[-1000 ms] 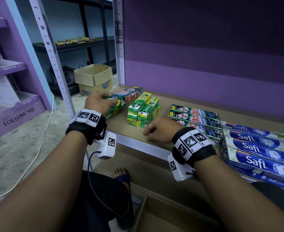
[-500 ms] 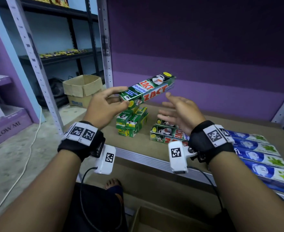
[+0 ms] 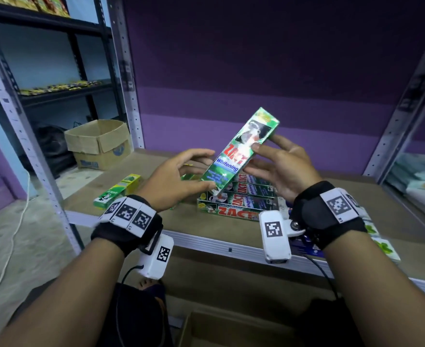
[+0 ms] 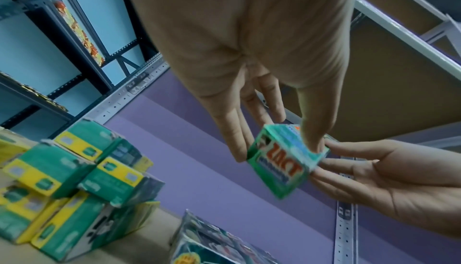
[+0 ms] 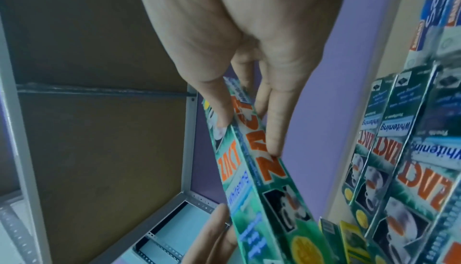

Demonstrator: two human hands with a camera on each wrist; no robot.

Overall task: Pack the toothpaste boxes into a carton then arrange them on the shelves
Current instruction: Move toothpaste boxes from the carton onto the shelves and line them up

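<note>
A green ZACT toothpaste box hangs steeply tilted above the shelf board, held by both hands. My left hand pinches its lower end between thumb and fingers. My right hand pinches its upper half, thumb on the printed face and fingers behind. Below them a stack of ZACT boxes lies on the shelf. Small green-and-yellow boxes lie to the left. An open carton shows at the bottom edge, below the shelf.
Blue Safi boxes lie on the shelf, mostly hidden behind my right wrist. A second open carton stands on the floor beyond the left upright. A purple back panel closes the shelf. A white cable runs over the floor.
My left hand lifted the ZACT box off the shelf and swung it from nearly level to steeply tilted. My right hand rose from the shelf and took hold of its upper half.
</note>
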